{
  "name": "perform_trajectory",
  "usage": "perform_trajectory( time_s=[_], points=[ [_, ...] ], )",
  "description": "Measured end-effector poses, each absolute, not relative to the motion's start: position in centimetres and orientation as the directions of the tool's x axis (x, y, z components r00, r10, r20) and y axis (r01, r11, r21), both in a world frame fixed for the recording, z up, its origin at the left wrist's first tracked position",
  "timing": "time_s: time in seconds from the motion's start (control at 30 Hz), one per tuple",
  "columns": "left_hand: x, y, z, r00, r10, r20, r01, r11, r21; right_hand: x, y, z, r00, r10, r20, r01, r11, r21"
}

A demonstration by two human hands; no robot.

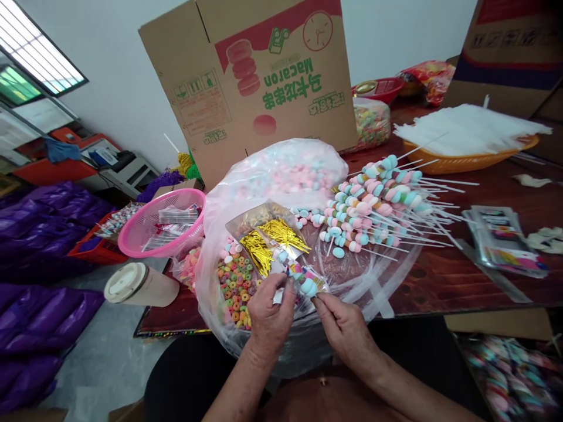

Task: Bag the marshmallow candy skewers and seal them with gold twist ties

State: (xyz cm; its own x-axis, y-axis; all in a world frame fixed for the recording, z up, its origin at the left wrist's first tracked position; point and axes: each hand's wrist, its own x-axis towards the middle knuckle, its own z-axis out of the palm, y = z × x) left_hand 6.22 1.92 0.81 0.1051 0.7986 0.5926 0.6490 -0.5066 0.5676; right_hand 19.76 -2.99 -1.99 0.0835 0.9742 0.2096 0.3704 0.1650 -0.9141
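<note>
A marshmallow skewer point(308, 286) in blue, pink and yellow lies in front of me, with printed clear plastic around its upper part. My right hand point(345, 325) pinches it at the near end, just below the blue marshmallow. My left hand point(272, 308) is closed beside it, thumb against fingers; whatever is between the fingertips is too small to make out. Just beyond are two bundles of gold twist ties point(285, 234) on a plastic packet. Colourful candy rings point(237, 287) lie left of my left hand. Several finished marshmallow skewers point(373, 199) are piled at the right, sticks pointing right.
A large clear bag of marshmallows point(285, 170) stands behind, before a cardboard box point(281, 76). At left are a pink basket point(127, 234) and a lidded paper cup point(149, 285). Printed plastic sleeves point(505, 240) and an orange basket point(475, 158) of white sleeves sit right.
</note>
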Motion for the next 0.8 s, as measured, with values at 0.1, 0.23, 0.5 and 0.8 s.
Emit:
perform_trajectory(
  time_s=[0.1,0.23,0.5,0.8],
  points=[
    [6.3,2.2,1.1,0.155,0.753,0.64,0.69,-0.546,0.475,19.8,-3.1,-2.2,0.087,0.971,0.224,0.383,0.175,-0.907],
    [6.5,2.3,1.6,0.231,0.723,0.651,0.776,-0.541,0.326,19.6,-3.1,-2.3,0.084,0.974,0.212,0.397,0.163,-0.903],
    [6.8,0.4,0.2,0.45,0.743,0.496,0.628,-0.658,0.415,20.1,-2.4,-2.0,0.111,0.988,0.108,0.346,0.064,-0.936],
    [8.7,3.6,2.2,0.102,0.915,-0.39,-0.543,0.38,0.749,20.5,-2.3,-0.8,-0.154,0.977,-0.151,0.098,-0.137,-0.986]
  ],
)
